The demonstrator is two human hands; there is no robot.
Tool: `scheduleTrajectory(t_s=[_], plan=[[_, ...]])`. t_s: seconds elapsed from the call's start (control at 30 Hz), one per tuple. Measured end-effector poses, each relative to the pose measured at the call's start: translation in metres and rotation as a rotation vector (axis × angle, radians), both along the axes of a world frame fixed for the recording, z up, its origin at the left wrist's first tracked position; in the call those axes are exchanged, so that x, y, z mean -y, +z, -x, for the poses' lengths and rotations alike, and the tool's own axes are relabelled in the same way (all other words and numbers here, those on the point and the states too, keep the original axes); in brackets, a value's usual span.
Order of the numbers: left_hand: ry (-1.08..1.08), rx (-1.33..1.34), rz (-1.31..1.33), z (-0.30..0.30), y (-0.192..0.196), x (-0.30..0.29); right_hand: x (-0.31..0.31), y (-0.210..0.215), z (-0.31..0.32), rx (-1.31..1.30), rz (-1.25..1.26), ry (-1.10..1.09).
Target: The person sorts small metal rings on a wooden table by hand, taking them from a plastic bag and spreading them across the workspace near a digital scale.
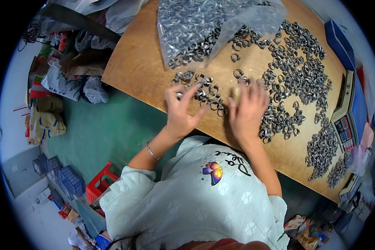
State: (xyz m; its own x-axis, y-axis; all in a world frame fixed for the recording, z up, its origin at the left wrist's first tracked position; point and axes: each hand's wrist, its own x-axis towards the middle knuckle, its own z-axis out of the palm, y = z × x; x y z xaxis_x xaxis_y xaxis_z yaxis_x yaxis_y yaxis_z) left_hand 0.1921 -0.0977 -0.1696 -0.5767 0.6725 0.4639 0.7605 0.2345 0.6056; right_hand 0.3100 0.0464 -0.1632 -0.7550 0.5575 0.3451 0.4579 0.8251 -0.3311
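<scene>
Grey metal finger rings lie in heaps on a wooden table (141, 71). My left hand (180, 110) is over a small group of rings (212, 98) near the front edge, its thumb and forefinger spread apart. A shiny ring (179, 95) shows by its curled fingers; whether they hold it I cannot tell. My right hand (248, 112) reaches out flat, fingers stretched and slightly blurred, between that group and a larger heap of rings (281, 118). Two loose rings (238, 73) lie just beyond its fingertips.
A clear plastic bag (187, 29) full of rings lies open at the far side. More rings (308, 71) spread across the right, with smaller piles (322, 150) by a weighing scale (345, 129). A red stool (101, 181) stands on the green floor, left.
</scene>
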Motion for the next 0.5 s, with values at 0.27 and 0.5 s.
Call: scheduleTrajectory(t_s=[0.27, 0.5], plan=[[-0.034, -0.077, 0.177, -0.001, -0.006, -0.015, 0.009, 0.004, -0.014, 0.230, -0.018, 0.283], [-0.033, -0.024, 0.164, -0.002, -0.002, -0.014, 0.005, 0.004, -0.070, 0.082, 0.014, 0.176]])
